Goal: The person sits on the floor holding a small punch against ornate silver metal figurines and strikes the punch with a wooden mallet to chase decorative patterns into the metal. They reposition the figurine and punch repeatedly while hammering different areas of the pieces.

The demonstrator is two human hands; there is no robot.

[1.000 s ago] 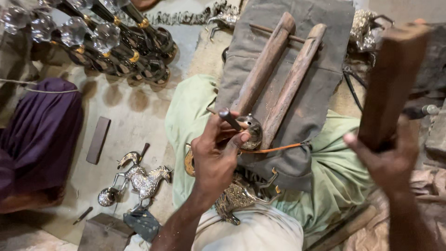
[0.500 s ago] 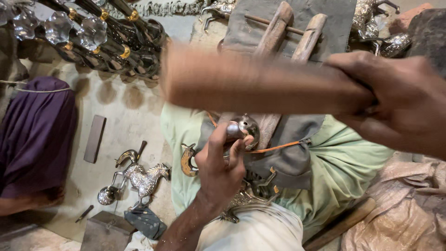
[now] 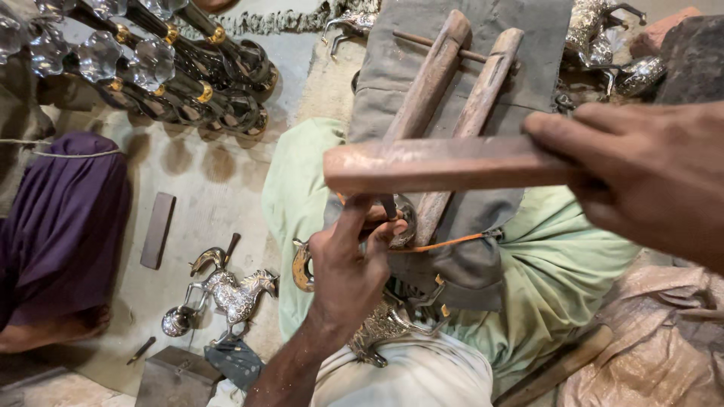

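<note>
Since a moment ago your wooden block point(image 3: 445, 164) has dropped lower, lying level just above your left hand point(image 3: 353, 264). Far left on the floor stands a small metal horse figure point(image 3: 230, 290). Your left fingers point(image 3: 354, 218) pinch a punch tool point(image 3: 389, 207) against the metal piece point(image 3: 403, 226) in your lap. Your right hand point(image 3: 641, 177) is wrapped tight around the block's right end.
</note>
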